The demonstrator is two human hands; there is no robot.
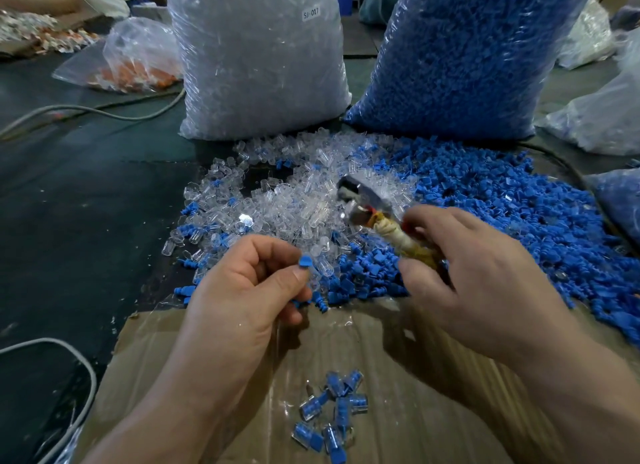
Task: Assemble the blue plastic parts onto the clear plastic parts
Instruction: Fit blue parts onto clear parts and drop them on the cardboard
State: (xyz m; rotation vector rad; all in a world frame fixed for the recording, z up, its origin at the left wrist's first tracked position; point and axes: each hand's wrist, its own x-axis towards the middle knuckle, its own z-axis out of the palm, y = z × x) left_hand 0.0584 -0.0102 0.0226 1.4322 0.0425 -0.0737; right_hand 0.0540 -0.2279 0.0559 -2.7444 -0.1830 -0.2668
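Note:
My left hand [249,290] pinches a small blue plastic part [304,262] between thumb and fingers, with a clear part [320,267] right beside it. My right hand [474,273] grips the cloth-wrapped handle of a small hammer [367,203], whose metal head hangs over the loose clear parts [277,207]. A heap of loose blue parts [502,214] spreads to the right of them. Several joined blue-and-clear pieces [332,411] lie on a cardboard sheet [207,377] below my hands.
Two big bags stand behind the heaps, one of clear parts [259,58] and one of blue parts [467,58]. A smaller bag of orange pieces [135,65] lies at the far left. Grey cables [86,370] cross the dark floor. More bags [602,117] sit on the right.

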